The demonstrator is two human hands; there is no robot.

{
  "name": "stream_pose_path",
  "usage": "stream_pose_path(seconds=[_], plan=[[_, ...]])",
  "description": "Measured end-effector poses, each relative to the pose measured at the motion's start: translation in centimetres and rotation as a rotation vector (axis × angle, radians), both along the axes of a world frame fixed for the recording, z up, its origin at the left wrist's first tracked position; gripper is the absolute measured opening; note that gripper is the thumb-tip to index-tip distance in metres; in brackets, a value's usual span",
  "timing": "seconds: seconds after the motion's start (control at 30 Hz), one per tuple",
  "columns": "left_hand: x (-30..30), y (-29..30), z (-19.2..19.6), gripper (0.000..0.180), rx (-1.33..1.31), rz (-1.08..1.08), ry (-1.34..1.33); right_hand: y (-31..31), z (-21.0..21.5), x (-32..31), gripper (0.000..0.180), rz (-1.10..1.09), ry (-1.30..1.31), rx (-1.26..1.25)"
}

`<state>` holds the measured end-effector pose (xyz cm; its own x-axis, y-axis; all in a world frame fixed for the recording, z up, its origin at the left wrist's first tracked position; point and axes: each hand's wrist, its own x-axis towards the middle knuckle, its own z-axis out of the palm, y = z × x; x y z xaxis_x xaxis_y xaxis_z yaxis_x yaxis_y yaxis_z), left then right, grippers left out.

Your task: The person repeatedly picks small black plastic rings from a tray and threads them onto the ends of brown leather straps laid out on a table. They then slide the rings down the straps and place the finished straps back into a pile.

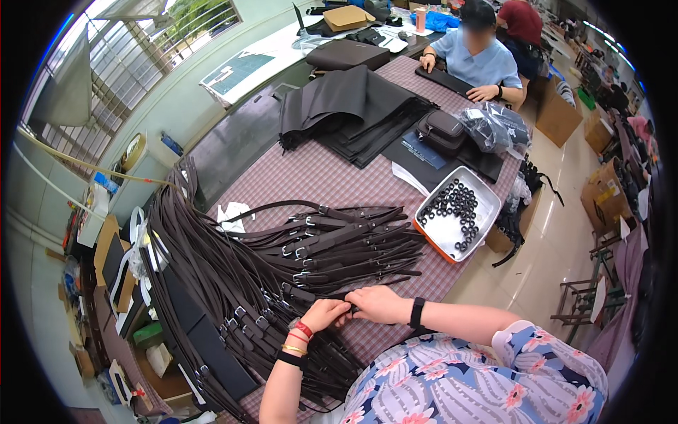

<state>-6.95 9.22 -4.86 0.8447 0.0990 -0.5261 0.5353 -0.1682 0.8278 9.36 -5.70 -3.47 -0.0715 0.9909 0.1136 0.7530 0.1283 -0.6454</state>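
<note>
My left hand (323,314) and my right hand (381,304) meet over the near edge of the table, fingers closed together on a dark brown strap (304,293). The strap runs from the fingers to the left; its gripped part is mostly hidden. Just beyond my hands lies a thick pile of dark brown buckled straps (332,244), their silver buckles showing. More straps with buckles (244,321) spread beside my left forearm. Farther right stands a white tray (489,192) with an orange lower edge, holding many small black rings (459,201).
The table has a checked cloth (367,185). Black sheets (339,106), a small black bag (441,132) and a plastic-wrapped bundle (494,127) lie at the far side. A co-worker in light blue (487,60) handles a black piece there. Cardboard boxes (558,113) stand on the floor.
</note>
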Motion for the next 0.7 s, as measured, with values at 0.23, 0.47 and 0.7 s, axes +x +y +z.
stream_pose_path(seconds=[0.23, 0.47, 0.7], plan=[[-2.2, 1.4, -0.2, 0.027, -0.169, 0.082, -0.167, 0.7, -1.8, -0.1, 0.027, 0.009, 0.290, 0.042], [-2.1, 2.0, -0.3, 0.020, -0.154, 0.071, -0.130, 1.2, -1.6, -0.5, 0.027, -0.049, 0.248, 0.109], [-2.0, 1.9, 0.4, 0.027, -0.260, 0.111, -0.113, 1.7, -2.3, -1.3, 0.026, -0.043, 0.236, 0.227]])
